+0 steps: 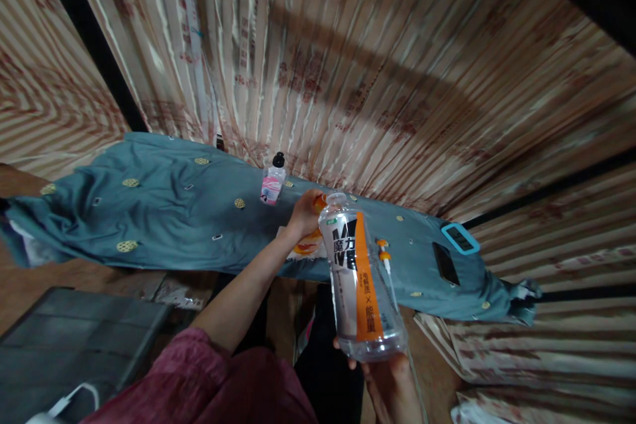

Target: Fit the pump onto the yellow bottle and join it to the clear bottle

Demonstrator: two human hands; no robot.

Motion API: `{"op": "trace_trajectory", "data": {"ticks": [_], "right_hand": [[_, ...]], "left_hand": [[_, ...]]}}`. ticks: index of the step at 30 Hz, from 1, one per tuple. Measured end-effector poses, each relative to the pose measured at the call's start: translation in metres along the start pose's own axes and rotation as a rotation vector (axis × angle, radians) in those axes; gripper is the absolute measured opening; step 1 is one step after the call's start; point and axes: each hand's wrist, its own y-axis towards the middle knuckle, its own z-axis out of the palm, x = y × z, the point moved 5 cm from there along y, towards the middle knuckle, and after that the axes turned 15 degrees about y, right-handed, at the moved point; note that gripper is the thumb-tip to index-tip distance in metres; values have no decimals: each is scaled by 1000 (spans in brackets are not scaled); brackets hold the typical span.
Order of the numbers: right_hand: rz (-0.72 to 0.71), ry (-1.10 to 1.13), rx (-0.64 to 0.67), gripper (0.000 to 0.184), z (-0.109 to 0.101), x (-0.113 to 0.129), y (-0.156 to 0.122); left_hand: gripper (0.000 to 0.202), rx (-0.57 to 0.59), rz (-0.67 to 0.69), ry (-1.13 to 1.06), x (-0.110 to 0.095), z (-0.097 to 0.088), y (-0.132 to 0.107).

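Note:
A large clear plastic drink bottle (pixel 350 278) with a silver and orange label is held up in front of me, tilted, its mouth uncovered at the top. My right hand (pixel 390 377) grips it around the base from below. Beside the bottle's mouth, my left hand (pixel 305 212) is closed on a small orange bottle cap (pixel 319 202), mostly covered by the fingers. Below that hand, an orange and white packet (pixel 308 246) lies on the teal cloth (pixel 173 225), partly hidden by my wrist and the bottle.
A smaller clear bottle (pixel 273 180) with pink label and black cap is on the cloth. To the right are small orange items (pixel 384 250) with a white piece, a dark phone (pixel 446 264) and a blue-framed display (pixel 460 238). A grey crate (pixel 74 338) sits lower left; patterned curtains surround the surface.

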Motion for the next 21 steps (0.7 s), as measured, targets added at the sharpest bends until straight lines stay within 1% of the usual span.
{"op": "trace_trajectory", "data": {"ticks": [3, 7, 13, 19, 21], "right_hand": [[-3, 21, -15, 72, 4, 0, 0], [-43, -9, 16, 76, 7, -1, 1], [-57, -23, 38, 76, 2, -2, 2], [-47, -61, 47, 71, -4, -3, 3], [-47, -65, 48, 75, -6, -3, 4]], "left_hand": [[28, 0, 12, 5, 1, 0, 0], [30, -6, 26, -13, 1, 1, 2], [36, 12, 30, -4, -1, 0, 2], [34, 3, 27, -8, 1, 0, 2], [33, -7, 28, -9, 2, 0, 2]]}}
